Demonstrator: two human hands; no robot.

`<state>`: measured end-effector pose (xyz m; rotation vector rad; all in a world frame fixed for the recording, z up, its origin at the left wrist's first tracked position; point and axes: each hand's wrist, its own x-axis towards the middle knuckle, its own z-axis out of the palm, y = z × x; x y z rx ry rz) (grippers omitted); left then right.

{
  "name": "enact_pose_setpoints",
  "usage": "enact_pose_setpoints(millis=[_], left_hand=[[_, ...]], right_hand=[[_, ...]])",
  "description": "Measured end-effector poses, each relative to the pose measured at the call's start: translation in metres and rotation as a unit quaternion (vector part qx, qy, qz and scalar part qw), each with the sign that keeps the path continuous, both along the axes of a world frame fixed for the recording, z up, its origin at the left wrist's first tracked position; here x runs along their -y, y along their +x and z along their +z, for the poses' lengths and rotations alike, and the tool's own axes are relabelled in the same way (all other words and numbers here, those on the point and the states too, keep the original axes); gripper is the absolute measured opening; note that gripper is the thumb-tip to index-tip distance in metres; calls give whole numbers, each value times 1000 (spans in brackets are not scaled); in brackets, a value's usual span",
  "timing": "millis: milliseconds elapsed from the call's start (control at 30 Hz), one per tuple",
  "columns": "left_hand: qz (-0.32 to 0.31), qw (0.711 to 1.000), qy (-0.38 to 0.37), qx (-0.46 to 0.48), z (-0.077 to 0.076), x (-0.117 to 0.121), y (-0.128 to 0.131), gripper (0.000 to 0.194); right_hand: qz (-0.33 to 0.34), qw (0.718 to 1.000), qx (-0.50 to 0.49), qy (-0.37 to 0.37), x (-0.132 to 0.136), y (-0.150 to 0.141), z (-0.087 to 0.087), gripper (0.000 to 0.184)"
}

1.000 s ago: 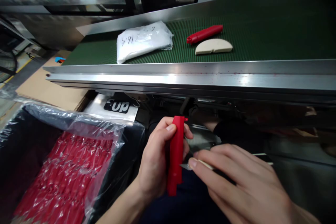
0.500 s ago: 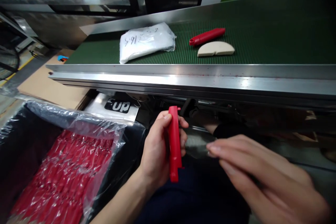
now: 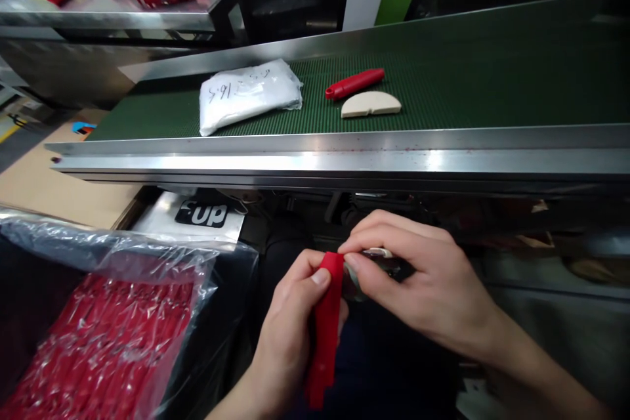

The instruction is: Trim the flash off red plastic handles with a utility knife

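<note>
A long, narrow red plastic part stands roughly upright, low in the middle of the view. My left hand is closed around it, the thumb pressed on its face near the upper end. At the part's top right edge, my right hand pinches with thumb and forefinger, where a small nub stuck out a moment ago. The fingertips cover that nub. Something pale and shiny shows under the right hand's curled fingers, and I cannot make out what it is.
A green conveyor belt with a metal rail runs across ahead. On it lie a white packet, another red part and a beige half-disc. A plastic-lined bin of red parts stands left.
My right hand has moved left, from apart to the top edge of the red part. My left hand and the part sit lower in view. The camera view has shifted.
</note>
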<state>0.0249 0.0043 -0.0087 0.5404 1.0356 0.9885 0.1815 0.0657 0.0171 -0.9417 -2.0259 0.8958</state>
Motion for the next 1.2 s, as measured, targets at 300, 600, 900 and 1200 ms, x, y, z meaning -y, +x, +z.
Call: enact_pose_setpoints(millis=[300, 600, 900, 1200], left_hand=[[-47, 999, -13, 22, -2, 1, -4, 30], [-28, 983, -39, 179, 5, -3, -1, 27], [-8, 993, -23, 112, 4, -3, 1, 24], [-10, 997, -6, 81, 3, -1, 2, 23]], right_hand=[[-9, 998, 51, 45, -12, 7, -10, 14], [-94, 991, 93, 2, -9, 32, -22, 24], [30, 996, 49, 65, 18, 29, -12, 36], [15, 974, 105, 201, 24, 28, -10, 38]])
